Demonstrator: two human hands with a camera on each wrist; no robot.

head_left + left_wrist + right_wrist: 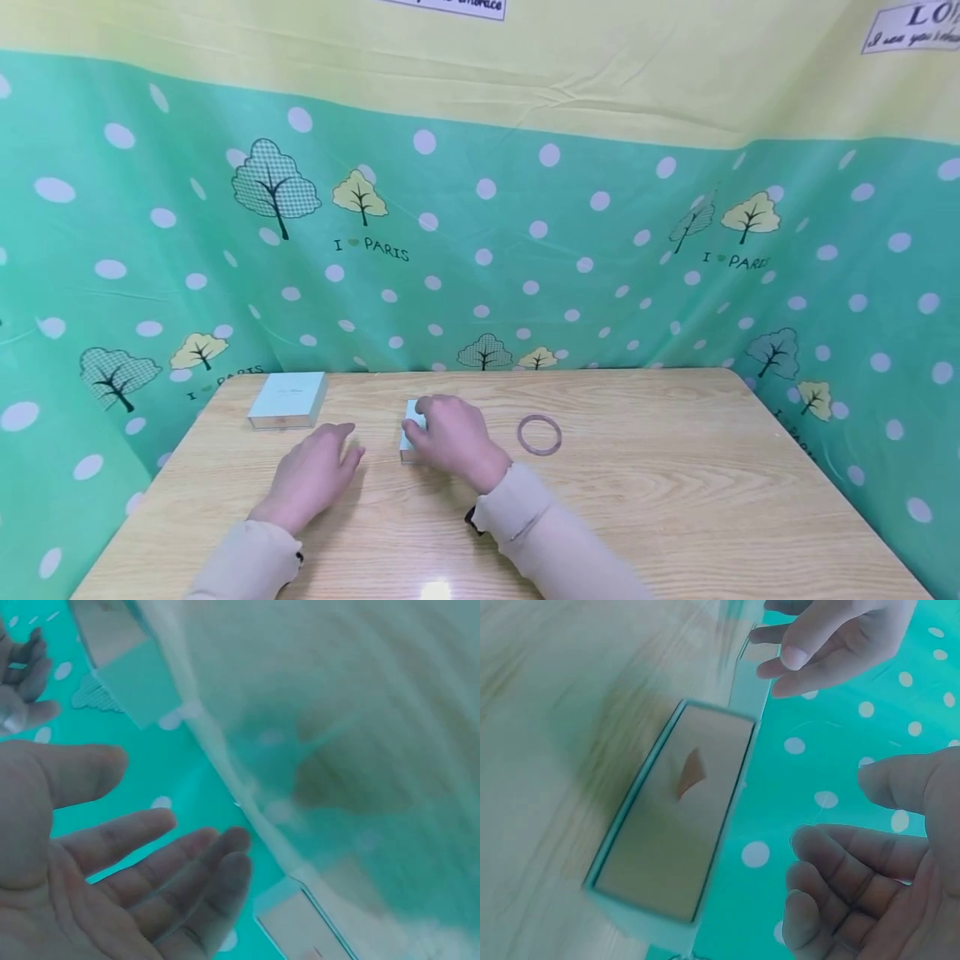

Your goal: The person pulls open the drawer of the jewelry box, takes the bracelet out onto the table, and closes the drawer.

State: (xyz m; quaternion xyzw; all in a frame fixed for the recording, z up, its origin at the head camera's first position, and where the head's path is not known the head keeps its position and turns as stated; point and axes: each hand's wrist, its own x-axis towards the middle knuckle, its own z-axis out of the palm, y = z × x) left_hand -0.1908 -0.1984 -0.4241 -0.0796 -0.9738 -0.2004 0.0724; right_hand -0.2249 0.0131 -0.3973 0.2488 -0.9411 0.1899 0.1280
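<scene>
My right hand [453,437] is over the right part of a small pale-blue box [408,454], hiding much of it. In the right wrist view, the right hand's fingers [814,889] are loosely bent and stand apart from the box [656,840], whose cream side has a small brown tab [692,774]. My left hand [313,475] hovers over the table between the two boxes, fingers extended and holding nothing. A larger flat pale-blue box [288,396] lies beyond it at the back left. A purplish bangle [519,435] lies flat to the right of the right hand.
The wood-grain table [675,483] reaches back to a green dotted curtain [480,283] with printed trees, which also hangs along both sides.
</scene>
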